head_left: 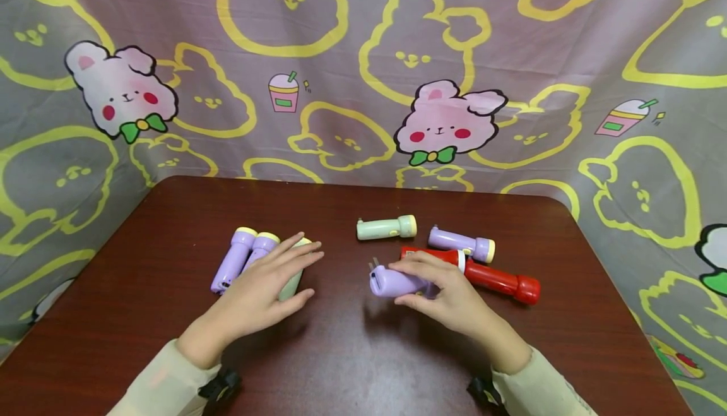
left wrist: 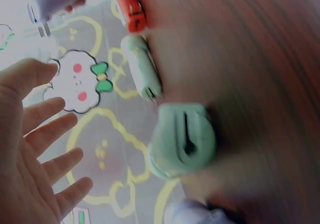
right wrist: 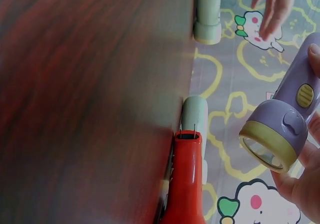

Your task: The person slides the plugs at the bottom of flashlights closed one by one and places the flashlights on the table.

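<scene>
Holding purple flashlight: right hand; left hand seemingly above green flashlight.

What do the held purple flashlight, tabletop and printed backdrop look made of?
Purple flashlight: probably moulded plastic, smooth satin, evenly coloured; its lens looks clear, plastic or glass.
Tabletop: wood or wood-look laminate, polished; streaky grain, soft sheen.
Backdrop: likely thin fabric, mostly matte; soft creases show.

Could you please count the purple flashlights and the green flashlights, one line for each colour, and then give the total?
Purple flashlights: 4, including the one in the right hand
Green flashlights: 2
Total of these two colours: 6
</scene>
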`<action>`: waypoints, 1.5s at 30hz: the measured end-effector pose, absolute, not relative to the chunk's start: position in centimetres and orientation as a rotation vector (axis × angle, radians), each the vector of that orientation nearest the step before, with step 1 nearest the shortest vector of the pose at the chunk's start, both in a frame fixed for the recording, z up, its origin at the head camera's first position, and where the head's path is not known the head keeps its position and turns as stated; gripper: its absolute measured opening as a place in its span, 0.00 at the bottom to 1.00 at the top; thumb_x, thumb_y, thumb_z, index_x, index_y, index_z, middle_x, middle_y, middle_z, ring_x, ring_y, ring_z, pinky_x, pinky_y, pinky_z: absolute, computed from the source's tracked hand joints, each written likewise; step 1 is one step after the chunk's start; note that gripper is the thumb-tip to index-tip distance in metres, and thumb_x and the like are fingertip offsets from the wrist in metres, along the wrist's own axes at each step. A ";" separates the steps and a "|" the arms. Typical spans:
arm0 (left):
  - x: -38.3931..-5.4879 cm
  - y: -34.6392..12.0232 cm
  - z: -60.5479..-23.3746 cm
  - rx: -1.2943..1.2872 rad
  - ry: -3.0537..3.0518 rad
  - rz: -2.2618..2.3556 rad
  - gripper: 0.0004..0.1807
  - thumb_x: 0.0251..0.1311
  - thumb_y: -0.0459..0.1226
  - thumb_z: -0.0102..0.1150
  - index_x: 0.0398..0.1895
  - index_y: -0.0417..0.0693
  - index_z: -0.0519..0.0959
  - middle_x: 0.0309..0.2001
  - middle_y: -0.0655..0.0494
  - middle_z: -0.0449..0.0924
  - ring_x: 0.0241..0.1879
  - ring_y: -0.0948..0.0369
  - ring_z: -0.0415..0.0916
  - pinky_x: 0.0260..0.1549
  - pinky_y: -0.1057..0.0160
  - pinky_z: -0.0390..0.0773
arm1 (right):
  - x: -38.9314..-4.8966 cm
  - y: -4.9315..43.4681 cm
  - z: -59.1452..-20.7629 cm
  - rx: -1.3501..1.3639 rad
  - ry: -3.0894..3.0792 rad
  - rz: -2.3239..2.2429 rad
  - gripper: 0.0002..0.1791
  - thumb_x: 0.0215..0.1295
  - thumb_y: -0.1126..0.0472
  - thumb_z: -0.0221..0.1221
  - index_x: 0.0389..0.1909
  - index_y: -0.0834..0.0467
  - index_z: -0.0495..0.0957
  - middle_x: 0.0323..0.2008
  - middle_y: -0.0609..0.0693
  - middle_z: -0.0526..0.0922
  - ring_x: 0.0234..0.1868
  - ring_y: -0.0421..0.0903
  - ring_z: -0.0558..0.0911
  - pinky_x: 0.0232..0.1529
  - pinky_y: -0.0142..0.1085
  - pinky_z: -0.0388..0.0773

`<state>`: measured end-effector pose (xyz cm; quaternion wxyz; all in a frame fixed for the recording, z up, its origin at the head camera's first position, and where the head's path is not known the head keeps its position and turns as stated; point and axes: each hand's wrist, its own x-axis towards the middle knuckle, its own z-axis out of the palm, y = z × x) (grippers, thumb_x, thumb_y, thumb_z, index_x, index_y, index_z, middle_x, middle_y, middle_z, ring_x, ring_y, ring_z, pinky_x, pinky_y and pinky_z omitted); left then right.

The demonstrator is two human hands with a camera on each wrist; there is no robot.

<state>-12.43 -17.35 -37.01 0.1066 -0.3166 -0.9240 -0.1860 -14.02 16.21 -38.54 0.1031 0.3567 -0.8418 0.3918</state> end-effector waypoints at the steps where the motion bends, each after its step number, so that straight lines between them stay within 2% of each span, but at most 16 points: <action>1: -12.3 -17.0 -36.9 -0.933 -2.700 -0.556 0.31 0.60 0.45 0.65 0.67 0.51 0.73 0.70 0.59 0.71 0.76 0.53 0.57 0.67 0.47 0.66 | -14.0 16.2 -38.6 1.056 -2.478 1.157 0.28 0.47 0.58 0.77 0.53 0.48 0.83 0.53 0.46 0.83 0.53 0.44 0.81 0.51 0.38 0.80; 7: -12.1 -15.2 -36.7 -0.983 -2.566 -0.634 0.26 0.60 0.43 0.66 0.62 0.50 0.77 0.63 0.58 0.77 0.71 0.55 0.66 0.67 0.50 0.68 | -14.1 16.3 -38.8 1.057 -2.444 1.133 0.28 0.47 0.57 0.77 0.53 0.47 0.83 0.52 0.47 0.84 0.54 0.45 0.81 0.51 0.38 0.79; 13: -11.5 -13.5 -36.5 -1.010 -2.453 -0.766 0.21 0.59 0.40 0.67 0.57 0.51 0.80 0.56 0.60 0.81 0.63 0.58 0.73 0.61 0.56 0.73 | -14.1 16.2 -38.7 1.070 -2.425 1.124 0.29 0.46 0.57 0.77 0.53 0.47 0.83 0.51 0.46 0.85 0.55 0.46 0.81 0.53 0.39 0.79; 22: -11.6 -10.8 -36.5 -1.034 -2.337 -0.940 0.17 0.59 0.42 0.69 0.52 0.52 0.82 0.48 0.63 0.84 0.53 0.64 0.77 0.52 0.61 0.78 | -13.9 15.7 -38.7 1.132 -2.345 1.206 0.27 0.47 0.62 0.76 0.52 0.52 0.84 0.49 0.48 0.86 0.51 0.45 0.82 0.48 0.30 0.79; 32: -11.7 -9.8 -37.1 -0.970 -2.366 -0.995 0.17 0.55 0.42 0.73 0.47 0.51 0.83 0.46 0.62 0.85 0.51 0.64 0.78 0.52 0.63 0.79 | -14.0 15.4 -39.0 1.128 -2.343 1.219 0.27 0.47 0.61 0.76 0.53 0.51 0.83 0.48 0.46 0.85 0.48 0.42 0.82 0.44 0.32 0.80; 40: -11.6 -8.7 -37.4 -0.845 -2.371 -1.188 0.22 0.48 0.43 0.77 0.46 0.50 0.80 0.45 0.62 0.82 0.49 0.65 0.80 0.50 0.61 0.79 | -13.8 15.2 -38.8 1.092 -2.321 1.215 0.28 0.46 0.62 0.77 0.53 0.52 0.83 0.45 0.46 0.84 0.44 0.42 0.81 0.42 0.33 0.79; 45: -11.6 -8.3 -37.4 -0.775 -2.372 -1.230 0.21 0.48 0.42 0.77 0.44 0.51 0.80 0.44 0.62 0.82 0.43 0.66 0.79 0.36 0.66 0.79 | -13.8 15.0 -38.8 1.071 -2.333 1.215 0.28 0.46 0.61 0.77 0.52 0.51 0.83 0.45 0.45 0.84 0.44 0.41 0.80 0.42 0.33 0.79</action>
